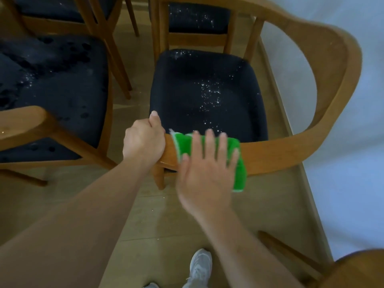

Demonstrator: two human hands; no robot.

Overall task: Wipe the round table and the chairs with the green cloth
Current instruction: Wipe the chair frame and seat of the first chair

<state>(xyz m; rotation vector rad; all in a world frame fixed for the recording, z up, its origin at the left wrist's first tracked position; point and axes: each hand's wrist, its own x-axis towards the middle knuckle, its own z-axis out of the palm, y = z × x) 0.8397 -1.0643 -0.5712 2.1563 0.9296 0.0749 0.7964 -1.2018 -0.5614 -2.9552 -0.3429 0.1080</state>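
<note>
1. Left hand (144,140) is clenched round the end of the chair's (324,65) wooden rail, thumb up over the top edge, forearm running back to the lower left.
2. Right hand (204,169) is laid flat w/ fingers spread, pressing the green cloth (239,163) onto the same rail just beside the left hand; not curled round it, palm on top (the hand is blurred, so finer detail can't be told).
3. The green cloth is draped over the rail, folded, w/ a pale edge showing at its left side and a corner hanging below the wood at right.
4. That rail curves away to the right and sweeps up and round into the far side of the chair, framing a dark seat cushion (207,94) speckled w/ white flecks, thickest near the middle.
5. A second chair (52,84) stands to the left, apart from the first; its dark seat has darker round blotches and a few white specks.
6. Two more chairs sit behind, approx. at the top left and top centre; the centre one's seat (197,19) is also flecked white.
7. Floor (145,221) is pale wood-look boards; a light grey shoe (200,267) shows at the bottom edge.
8. A rounded wooden edge (357,269) pokes in at the bottom right corner; can't tell what it belongs to.
</note>
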